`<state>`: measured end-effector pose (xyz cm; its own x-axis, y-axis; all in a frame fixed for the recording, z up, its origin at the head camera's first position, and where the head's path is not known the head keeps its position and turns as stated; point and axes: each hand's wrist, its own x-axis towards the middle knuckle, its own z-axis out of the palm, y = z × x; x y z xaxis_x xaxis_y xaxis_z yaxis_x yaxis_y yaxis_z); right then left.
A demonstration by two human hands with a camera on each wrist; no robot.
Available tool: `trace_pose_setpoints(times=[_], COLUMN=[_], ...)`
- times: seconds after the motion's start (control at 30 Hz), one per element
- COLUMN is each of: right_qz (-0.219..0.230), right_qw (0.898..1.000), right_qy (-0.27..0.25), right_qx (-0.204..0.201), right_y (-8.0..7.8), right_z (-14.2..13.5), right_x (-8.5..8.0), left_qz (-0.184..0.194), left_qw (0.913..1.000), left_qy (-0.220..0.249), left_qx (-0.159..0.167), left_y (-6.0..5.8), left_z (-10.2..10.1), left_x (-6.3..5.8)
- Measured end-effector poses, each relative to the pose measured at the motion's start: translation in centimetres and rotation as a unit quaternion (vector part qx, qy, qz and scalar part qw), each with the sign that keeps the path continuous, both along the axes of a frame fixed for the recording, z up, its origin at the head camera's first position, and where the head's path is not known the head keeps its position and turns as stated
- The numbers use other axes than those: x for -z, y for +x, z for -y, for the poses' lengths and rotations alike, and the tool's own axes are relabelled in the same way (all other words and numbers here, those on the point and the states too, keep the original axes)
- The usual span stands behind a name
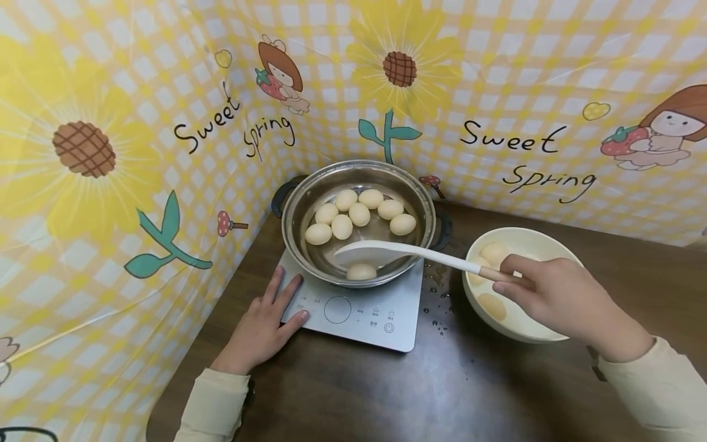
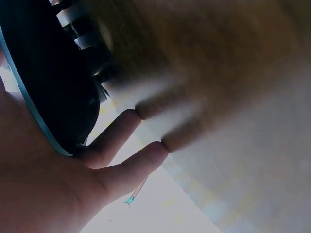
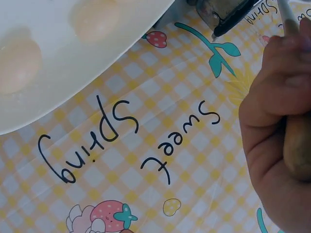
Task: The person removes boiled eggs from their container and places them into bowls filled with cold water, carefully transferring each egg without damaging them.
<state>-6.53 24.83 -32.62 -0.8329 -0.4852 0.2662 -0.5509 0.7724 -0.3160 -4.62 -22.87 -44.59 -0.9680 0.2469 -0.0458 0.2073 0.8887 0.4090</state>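
Note:
My right hand [image 1: 558,294] grips the wooden handle of a white spoon [image 1: 420,250], over the cream bowl [image 1: 521,336]. The spoon's head is low inside the steel pot [image 1: 289,230], dipped toward the water. Several pale eggs [image 1: 359,215] lie at the pot's far side, and a single egg [image 1: 361,272] sits near its front wall. In the right wrist view the handle's end [image 3: 297,145] shows under my curled fingers. With its fingers spread, my left hand [image 1: 259,328] rests at the left edge of the induction cooker [image 1: 359,331]; the left wrist view shows straight fingers [image 2: 131,170] beside the cooker's dark underside.
The pot stands on the cooker, its dark handles [image 1: 284,195] sticking out sideways. More eggs [image 1: 491,306] lie in the cream bowl to the right. Water drops [image 1: 436,323] dot the brown table [image 1: 442,393] between them. A yellow checked cloth [image 1: 497,80] hangs behind and at left.

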Motion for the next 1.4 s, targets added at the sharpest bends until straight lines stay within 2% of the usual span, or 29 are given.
trace_pose_setpoints(times=[0.33, 0.5, 0.67, 0.87, 1.1, 1.4], right_qz=[0.012, 0.042, 0.093, 0.165, 0.19, 0.245], right_qw=[0.999, 0.995, 0.989, 0.981, 0.977, 0.968], right_qy=[0.027, 0.069, 0.093, 0.091, 0.08, 0.046], right_qx=[-0.044, -0.062, -0.061, -0.044, -0.048, -0.04], right_y=[-0.9, -2.0, -2.8, -3.6, -4.0, -4.3], right_z=[0.5, 1.2, 1.8, 2.3, 2.3, 1.7], right_x=[-0.9, -2.1, -3.0, -3.6, -3.6, -3.4], left_qz=[-0.008, -0.003, -0.003, -0.004, -0.009, -0.001], left_qw=[1.0, 1.0, 1.0, 1.0, 1.0, 1.0], left_qy=[0.005, 0.001, 0.001, -0.003, -0.004, 0.001], left_qx=[0.002, 0.001, 0.001, -0.002, -0.001, -0.001], left_y=[0.2, 0.1, 0.0, 0.0, 0.1, 0.1], left_z=[0.1, 0.0, -0.1, -0.1, -0.1, -0.2], left_x=[-0.1, -0.1, -0.2, -0.3, -0.4, -0.4])
